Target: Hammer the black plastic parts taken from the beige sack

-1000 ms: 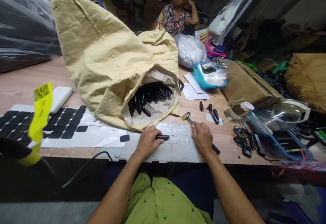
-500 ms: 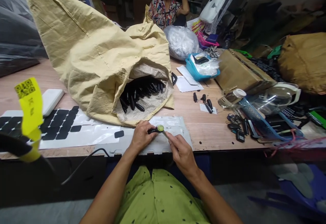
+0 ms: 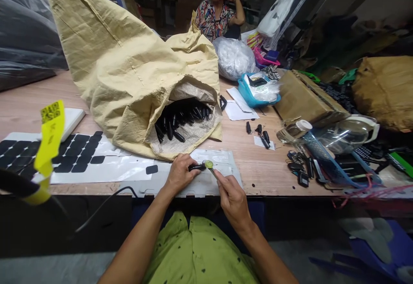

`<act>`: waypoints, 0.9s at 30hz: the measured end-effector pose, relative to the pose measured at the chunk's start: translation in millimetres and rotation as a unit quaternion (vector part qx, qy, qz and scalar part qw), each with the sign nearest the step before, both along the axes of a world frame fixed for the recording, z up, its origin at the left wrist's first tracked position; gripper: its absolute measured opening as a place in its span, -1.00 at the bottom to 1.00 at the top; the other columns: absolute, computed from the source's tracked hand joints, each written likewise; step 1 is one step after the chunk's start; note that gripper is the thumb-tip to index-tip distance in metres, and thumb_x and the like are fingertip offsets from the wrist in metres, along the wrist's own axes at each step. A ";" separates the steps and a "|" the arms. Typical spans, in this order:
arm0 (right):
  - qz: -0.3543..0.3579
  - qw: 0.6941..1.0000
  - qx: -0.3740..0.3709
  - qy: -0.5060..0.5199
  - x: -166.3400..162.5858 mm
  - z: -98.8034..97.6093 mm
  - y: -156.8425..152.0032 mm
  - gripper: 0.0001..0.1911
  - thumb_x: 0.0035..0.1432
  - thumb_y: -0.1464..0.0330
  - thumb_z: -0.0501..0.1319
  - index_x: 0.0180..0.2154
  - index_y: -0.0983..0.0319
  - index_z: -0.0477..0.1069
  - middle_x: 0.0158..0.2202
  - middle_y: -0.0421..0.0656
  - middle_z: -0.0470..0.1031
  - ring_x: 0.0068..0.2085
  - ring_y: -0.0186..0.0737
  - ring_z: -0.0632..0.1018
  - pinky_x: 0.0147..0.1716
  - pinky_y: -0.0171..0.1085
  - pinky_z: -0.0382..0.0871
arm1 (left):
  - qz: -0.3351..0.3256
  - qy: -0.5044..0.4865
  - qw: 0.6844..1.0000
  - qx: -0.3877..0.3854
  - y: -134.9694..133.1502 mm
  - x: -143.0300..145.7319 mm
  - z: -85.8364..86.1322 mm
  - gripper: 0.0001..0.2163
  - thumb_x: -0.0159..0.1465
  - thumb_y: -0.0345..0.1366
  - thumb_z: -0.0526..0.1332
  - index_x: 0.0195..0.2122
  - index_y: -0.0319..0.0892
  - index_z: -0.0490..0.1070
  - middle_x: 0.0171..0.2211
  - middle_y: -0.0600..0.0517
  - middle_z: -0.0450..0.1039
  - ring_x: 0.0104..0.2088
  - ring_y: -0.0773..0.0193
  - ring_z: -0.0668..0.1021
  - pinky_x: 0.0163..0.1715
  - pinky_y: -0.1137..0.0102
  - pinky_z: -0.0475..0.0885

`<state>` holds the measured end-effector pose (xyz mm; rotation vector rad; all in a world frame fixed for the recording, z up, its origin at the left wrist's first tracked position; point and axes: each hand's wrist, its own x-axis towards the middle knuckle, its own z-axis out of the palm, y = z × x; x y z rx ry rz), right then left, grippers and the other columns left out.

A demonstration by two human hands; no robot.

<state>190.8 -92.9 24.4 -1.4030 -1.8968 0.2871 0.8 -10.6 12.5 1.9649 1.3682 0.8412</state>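
A tan sack (image 3: 135, 64) lies on the counter (image 3: 274, 176), its mouth facing the person. Just in front of that mouth, on the near side of the sack, is a black piece (image 3: 197, 167), above a grey plate (image 3: 226, 159). The left hand (image 3: 180, 173) has its fingers closed around one end, so that end is covered and only a short stretch shows. Its long axis runs sideways, roughly along the counter's near edge, with the free end pointing to the person's right.

The right hand (image 3: 235, 197), farther from the sack than the left, has its fingers wrapped around the handle of a hammer (image 3: 208, 164). The yellowish-green head sits at the piece's free end and partly hides it; whether the two touch cannot be told. The handle slants from there toward the person and to the right, and most of it is lost inside the fist.

Inside the sack's mouth, similar black pieces (image 3: 180, 120) overlap in shadow; those deeper in are hard to make out. A few dark parts (image 3: 265, 138) lie to the right of the sack, too small to read in detail. Beyond the sack is a person in a patterned shirt (image 3: 214, 20), the lower body mostly hidden.
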 end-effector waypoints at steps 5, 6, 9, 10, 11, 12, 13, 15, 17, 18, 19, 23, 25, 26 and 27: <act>-0.018 1.000 -0.004 -0.017 6.6 -5.4 3.9 -0.59 0.37 0.39 0.00 0.15 0.08 0.42 -0.37 -0.20 0.43 -0.34 -0.34 0.50 -0.30 -0.39 0.41 | -0.001 -0.003 1.000 -0.005 -0.8 -0.8 2.2 -0.92 0.08 -0.44 0.37 -0.40 -0.13 0.53 -0.40 0.05 0.46 -0.23 0.16 0.46 -0.17 0.28 0.37; -0.035 0.999 0.001 -0.023 9.5 -6.3 8.8 -0.60 0.37 0.38 0.00 0.14 0.08 0.43 -0.35 -0.19 0.45 -0.32 -0.33 0.51 -0.28 -0.38 0.40 | -0.002 0.001 1.000 -0.006 -1.0 -1.0 2.5 -0.92 0.09 -0.43 0.37 -0.39 -0.13 0.53 -0.39 0.05 0.46 -0.22 0.16 0.46 -0.17 0.28 0.37; -0.110 0.991 0.017 -0.071 22.4 -9.7 32.9 -0.63 0.36 0.35 0.02 0.09 0.07 0.46 -0.29 -0.16 0.47 -0.26 -0.30 0.49 -0.29 -0.37 0.35 | -0.005 0.022 1.000 -0.006 0.1 -1.7 2.4 -0.92 0.11 -0.40 0.35 -0.36 -0.12 0.52 -0.37 0.04 0.47 -0.21 0.15 0.46 -0.18 0.28 0.37; -0.138 0.986 0.017 -0.098 27.5 -11.6 42.8 -0.64 0.35 0.34 0.04 0.07 0.07 0.48 -0.30 -0.16 0.46 -0.28 -0.29 0.48 -0.33 -0.36 0.32 | -0.006 0.030 1.000 -0.005 1.3 -2.1 1.9 -0.93 0.12 -0.39 0.35 -0.36 -0.12 0.52 -0.37 0.04 0.47 -0.21 0.14 0.46 -0.18 0.27 0.37; -0.162 0.978 0.016 -0.127 32.4 -14.0 52.7 -0.65 0.34 0.35 0.04 0.04 0.07 0.51 -0.32 -0.16 0.44 -0.29 -0.28 0.46 -0.36 -0.35 0.27 | -0.006 0.039 0.999 -0.004 2.9 -2.7 1.4 -0.93 0.12 -0.38 0.34 -0.35 -0.12 0.51 -0.37 0.04 0.47 -0.21 0.13 0.46 -0.18 0.27 0.37; -0.179 0.971 0.016 -0.158 36.9 -16.9 61.9 -0.65 0.32 0.37 0.05 0.01 0.07 0.52 -0.35 -0.16 0.42 -0.30 -0.27 0.43 -0.37 -0.34 0.23 | -0.006 0.047 0.999 -0.003 4.4 -3.5 1.0 -0.93 0.13 -0.37 0.34 -0.35 -0.12 0.51 -0.37 0.04 0.47 -0.21 0.12 0.47 -0.18 0.26 0.37; -0.191 0.964 0.018 -0.185 40.5 -20.1 69.9 -0.66 0.31 0.38 0.06 0.00 0.07 0.53 -0.37 -0.16 0.39 -0.32 -0.26 0.40 -0.37 -0.33 0.20 | -0.006 0.054 0.999 -0.001 5.5 -4.5 0.9 -0.93 0.14 -0.36 0.33 -0.35 -0.12 0.50 -0.37 0.03 0.47 -0.21 0.11 0.47 -0.17 0.25 0.37; -0.208 0.951 0.026 -0.227 44.4 -26.8 80.9 -0.66 0.30 0.41 0.08 -0.02 0.07 0.54 -0.38 -0.15 0.37 -0.31 -0.23 0.34 -0.35 -0.30 0.15 | -0.006 0.061 0.998 0.011 3.4 -7.1 2.2 -0.95 0.16 -0.33 0.31 -0.34 -0.13 0.48 -0.35 0.01 0.48 -0.22 0.10 0.47 -0.18 0.23 0.37; -0.223 0.941 0.034 -0.252 44.2 -32.6 85.2 -0.67 0.28 0.42 0.11 -0.01 0.05 0.54 -0.37 -0.14 0.37 -0.29 -0.21 0.31 -0.33 -0.27 0.10 | -0.023 0.040 0.998 0.031 -8.1 -9.6 5.1 -0.93 0.22 -0.29 0.26 -0.30 -0.14 0.46 -0.31 -0.02 0.50 -0.23 0.10 0.48 -0.19 0.24 0.38; -0.230 0.937 0.035 -0.259 43.1 -34.7 85.4 -0.67 0.28 0.42 0.12 -0.01 0.04 0.53 -0.36 -0.13 0.37 -0.28 -0.20 0.30 -0.32 -0.26 0.08 | -0.045 0.020 0.998 0.037 -18.1 -10.4 6.5 -0.91 0.25 -0.28 0.22 -0.26 -0.14 0.45 -0.29 -0.03 0.51 -0.24 0.12 0.49 -0.20 0.26 0.38; -0.235 0.935 0.033 -0.264 41.7 -36.3 84.9 -0.67 0.28 0.42 0.12 0.00 0.04 0.53 -0.35 -0.13 0.37 -0.27 -0.20 0.29 -0.32 -0.25 0.07 | -0.082 0.000 0.996 0.035 -30.3 -10.7 7.3 -0.89 0.29 -0.27 0.18 -0.23 -0.14 0.44 -0.29 -0.03 0.52 -0.25 0.15 0.51 -0.22 0.30 0.39; -0.239 0.934 0.018 -0.266 35.9 -37.2 82.2 -0.67 0.28 0.42 0.13 0.01 0.05 0.52 -0.33 -0.13 0.36 -0.27 -0.20 0.27 -0.31 -0.25 0.05 | -0.248 0.003 0.966 -0.077 -82.1 -6.4 -4.6 -0.89 0.29 -0.27 0.16 -0.21 -0.09 0.45 -0.33 0.04 0.55 -0.31 0.22 0.55 -0.26 0.39 0.39; -0.237 0.936 0.016 -0.261 34.1 -36.0 82.3 -0.67 0.27 0.42 0.13 0.01 0.04 0.51 -0.33 -0.13 0.36 -0.26 -0.20 0.28 -0.31 -0.25 0.06 | -0.238 0.056 0.954 -0.177 -95.3 -2.7 -22.1 -0.86 0.24 -0.30 0.17 -0.20 -0.07 0.47 -0.30 0.05 0.57 -0.26 0.19 0.58 -0.22 0.37 0.41; -0.237 0.936 0.016 -0.258 33.4 -35.3 82.6 -0.67 0.27 0.42 0.13 0.00 0.04 0.51 -0.33 -0.14 0.36 -0.26 -0.20 0.28 -0.31 -0.25 0.06 | -0.205 0.087 0.948 -0.228 -97.0 -0.8 -32.6 -0.82 0.23 -0.30 0.17 -0.16 -0.06 0.48 -0.26 0.03 0.58 -0.21 0.15 0.59 -0.19 0.35 0.43; -0.237 0.937 0.016 -0.255 32.8 -34.7 82.8 -0.66 0.27 0.43 0.13 0.00 0.04 0.51 -0.33 -0.14 0.36 -0.26 -0.19 0.29 -0.31 -0.25 0.06 | -0.164 0.120 0.940 -0.272 -95.9 1.0 -43.4 -0.77 0.24 -0.31 0.16 -0.10 -0.05 0.48 -0.19 0.00 0.59 -0.14 0.11 0.59 -0.15 0.32 0.44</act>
